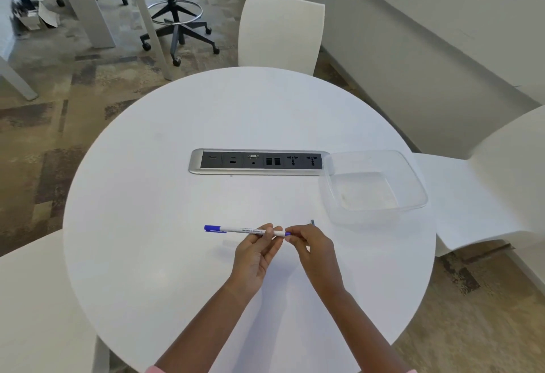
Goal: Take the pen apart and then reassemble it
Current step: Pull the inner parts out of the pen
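A white pen (236, 229) with a blue cap at its left end is held level just above the round white table (147, 225). My left hand (256, 250) grips the barrel near its right end between thumb and fingers. My right hand (312, 247) pinches the small blue end piece (287, 234) at the pen's right tip. A small dark part (312, 221) sticks up just behind my right hand; what it is I cannot tell.
A clear plastic container (413, 184) stands open to the right. A power and data socket strip (259, 162) is set into the table's middle. White chairs stand at the far side (280, 30), the right (507, 172) and the left front.
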A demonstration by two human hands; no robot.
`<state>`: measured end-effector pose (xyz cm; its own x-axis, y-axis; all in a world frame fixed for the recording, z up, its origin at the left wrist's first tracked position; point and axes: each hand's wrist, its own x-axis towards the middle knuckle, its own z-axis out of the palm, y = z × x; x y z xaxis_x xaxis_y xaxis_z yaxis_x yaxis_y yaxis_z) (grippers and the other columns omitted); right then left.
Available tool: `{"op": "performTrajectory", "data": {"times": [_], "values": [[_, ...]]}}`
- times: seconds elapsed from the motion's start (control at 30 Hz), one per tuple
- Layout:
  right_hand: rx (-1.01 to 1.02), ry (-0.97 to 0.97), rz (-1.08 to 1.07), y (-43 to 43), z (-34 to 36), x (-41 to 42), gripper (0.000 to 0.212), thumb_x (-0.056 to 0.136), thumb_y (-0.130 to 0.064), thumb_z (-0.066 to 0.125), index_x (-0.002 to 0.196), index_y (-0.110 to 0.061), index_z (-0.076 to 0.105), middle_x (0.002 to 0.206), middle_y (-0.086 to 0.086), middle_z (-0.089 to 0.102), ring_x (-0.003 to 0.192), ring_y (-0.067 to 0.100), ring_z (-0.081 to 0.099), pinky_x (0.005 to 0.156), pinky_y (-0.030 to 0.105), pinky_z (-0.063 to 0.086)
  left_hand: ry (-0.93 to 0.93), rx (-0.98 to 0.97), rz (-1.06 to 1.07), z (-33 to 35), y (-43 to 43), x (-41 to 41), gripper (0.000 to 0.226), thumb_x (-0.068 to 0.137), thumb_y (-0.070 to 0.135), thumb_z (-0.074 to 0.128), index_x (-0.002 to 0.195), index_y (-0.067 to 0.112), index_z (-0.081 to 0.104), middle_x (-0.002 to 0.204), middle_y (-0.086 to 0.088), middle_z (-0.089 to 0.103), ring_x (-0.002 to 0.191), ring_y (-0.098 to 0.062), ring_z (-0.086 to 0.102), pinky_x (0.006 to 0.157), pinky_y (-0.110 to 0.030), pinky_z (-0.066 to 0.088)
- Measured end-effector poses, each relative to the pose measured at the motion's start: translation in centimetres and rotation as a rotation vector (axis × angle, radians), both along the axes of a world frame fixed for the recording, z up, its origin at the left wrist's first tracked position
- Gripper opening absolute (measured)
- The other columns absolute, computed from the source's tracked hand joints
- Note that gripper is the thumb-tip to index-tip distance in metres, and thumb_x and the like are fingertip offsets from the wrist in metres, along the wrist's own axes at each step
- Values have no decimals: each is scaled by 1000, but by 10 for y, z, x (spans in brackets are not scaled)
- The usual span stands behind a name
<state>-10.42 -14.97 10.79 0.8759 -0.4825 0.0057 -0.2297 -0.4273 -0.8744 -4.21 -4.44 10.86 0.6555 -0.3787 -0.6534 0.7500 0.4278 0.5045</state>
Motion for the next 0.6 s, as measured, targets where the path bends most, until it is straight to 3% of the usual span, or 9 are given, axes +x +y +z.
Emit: {"op": "performTrajectory", "data": {"times": [0.13, 0.3, 0.4, 0.6], "values": [[-269, -21, 78, -6, 0, 0, 10, 86, -13, 56, 87, -9, 65, 81, 6, 65, 80, 5, 47, 74, 0, 34, -55, 23, 7, 3, -3, -2, 10, 88, 3, 53, 88, 2, 62, 70, -5, 73, 65, -14, 71, 61, -19, 58], [-496, -85, 81, -11, 0, 0, 26, 86, -26, 44, 79, -9, 63, 69, 6, 60, 71, 12, 43, 67, 22, 40, -97, 41, 36, 6, -7, -7, 10, 88, 2, 53, 88, 1, 62, 69, -4, 72, 64, -12, 71, 61, -18, 57], [-567, -87, 94, -14, 0, 0, 26, 86, -22, 44, 76, -7, 63, 65, 7, 58, 68, 12, 42, 73, 27, 39, -121, 43, 46, 7, -9, -10, 10, 88, 1, 52, 87, 0, 62, 68, -3, 72, 65, -12, 70, 62, -18, 57], [-502, 21, 161, -18, 9, 3, 12, 78, -6, 54, 71, -2, 63, 59, 12, 50, 55, 26, 49, 57, 20, 28, -198, 61, 49, 10, -12, -13, 12, 88, -2, 52, 81, 0, 61, 68, -4, 72, 67, -13, 70, 64, -18, 57]]}}
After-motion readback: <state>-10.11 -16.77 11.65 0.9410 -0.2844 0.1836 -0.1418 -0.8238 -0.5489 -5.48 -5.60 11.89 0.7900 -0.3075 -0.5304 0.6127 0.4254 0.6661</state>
